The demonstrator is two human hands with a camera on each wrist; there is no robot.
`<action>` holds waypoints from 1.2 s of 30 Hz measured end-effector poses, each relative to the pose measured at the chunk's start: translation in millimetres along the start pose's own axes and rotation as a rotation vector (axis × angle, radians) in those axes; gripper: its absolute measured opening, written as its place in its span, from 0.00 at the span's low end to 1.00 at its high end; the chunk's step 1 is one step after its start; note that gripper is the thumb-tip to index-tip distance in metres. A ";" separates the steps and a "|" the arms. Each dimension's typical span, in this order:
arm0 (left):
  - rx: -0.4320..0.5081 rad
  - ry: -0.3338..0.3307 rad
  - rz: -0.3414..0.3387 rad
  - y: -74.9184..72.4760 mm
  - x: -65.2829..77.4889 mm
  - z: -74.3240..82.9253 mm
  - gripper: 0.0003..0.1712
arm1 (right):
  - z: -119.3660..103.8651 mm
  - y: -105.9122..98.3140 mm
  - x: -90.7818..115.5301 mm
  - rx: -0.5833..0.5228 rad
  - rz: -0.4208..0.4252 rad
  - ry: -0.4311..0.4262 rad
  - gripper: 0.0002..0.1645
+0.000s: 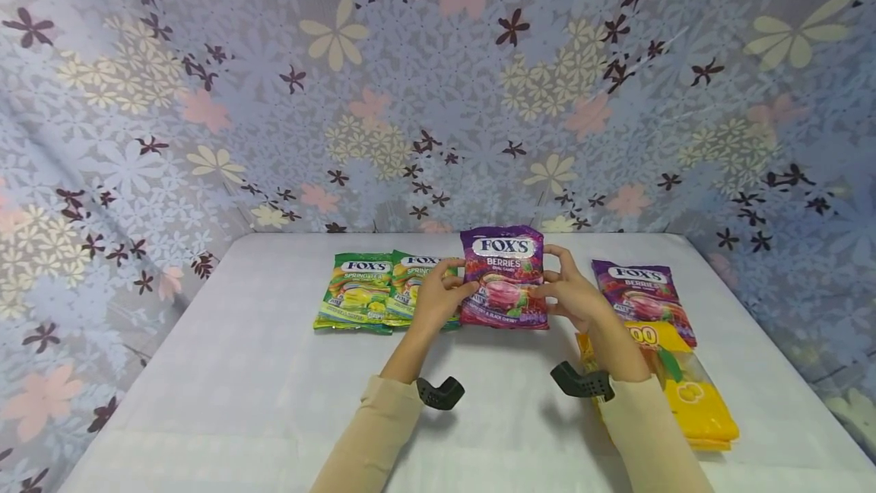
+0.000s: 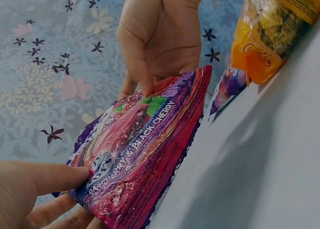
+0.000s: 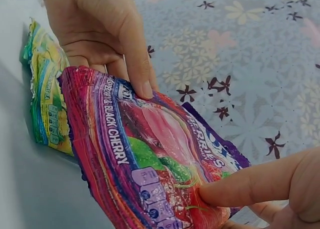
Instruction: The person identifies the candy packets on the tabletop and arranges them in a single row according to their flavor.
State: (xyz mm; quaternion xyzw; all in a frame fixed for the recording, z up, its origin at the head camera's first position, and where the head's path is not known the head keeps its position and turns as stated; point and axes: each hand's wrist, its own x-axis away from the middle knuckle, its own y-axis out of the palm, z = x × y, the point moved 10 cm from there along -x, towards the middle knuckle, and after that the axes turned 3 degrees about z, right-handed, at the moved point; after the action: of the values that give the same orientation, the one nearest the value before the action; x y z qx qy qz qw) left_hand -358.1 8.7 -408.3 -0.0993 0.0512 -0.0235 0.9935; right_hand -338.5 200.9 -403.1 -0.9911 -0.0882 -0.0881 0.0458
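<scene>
A purple Fox's Berries candy bag (image 1: pixel 503 280) is held upright, front outward, between both hands. My left hand (image 1: pixel 438 297) pinches its left edge, thumb on the front and fingers behind. The right hand (image 1: pixel 573 291) grips the opposite edge the same way. In the left wrist view the candy bag (image 2: pixel 140 144) tilts, its bottom seam close over the white table. The right wrist view shows the bag's (image 3: pixel 145 154) raspberry and black cherry print. Just left of it lie two green Fox's Spring Tea bags (image 1: pixel 353 291), one partly behind my left hand.
A second purple Berries bag (image 1: pixel 643 295) lies at the right of the white table (image 1: pixel 226 371). Yellow candy packs (image 1: pixel 701 405) lie in front of it, partly under my right forearm. A flowered cloth (image 1: pixel 438 97) hangs behind the table.
</scene>
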 end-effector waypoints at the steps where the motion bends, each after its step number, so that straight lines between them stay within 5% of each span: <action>1: 0.001 0.006 -0.003 0.3 0.5 0.7 0.24 | -0.1 -0.4 0.8 0.001 0.003 0.001 0.50; 36: 0.041 0.042 -0.012 0.5 3.0 2.8 0.24 | -3.0 -2.2 0.2 0.017 0.051 -0.040 0.47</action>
State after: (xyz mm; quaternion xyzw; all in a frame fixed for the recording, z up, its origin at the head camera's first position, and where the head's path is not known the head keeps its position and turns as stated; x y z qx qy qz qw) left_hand -354.9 9.6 -405.9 -0.0788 0.0710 -0.0324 0.9938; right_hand -339.2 202.7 -400.0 -0.9942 -0.0647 -0.0664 0.0546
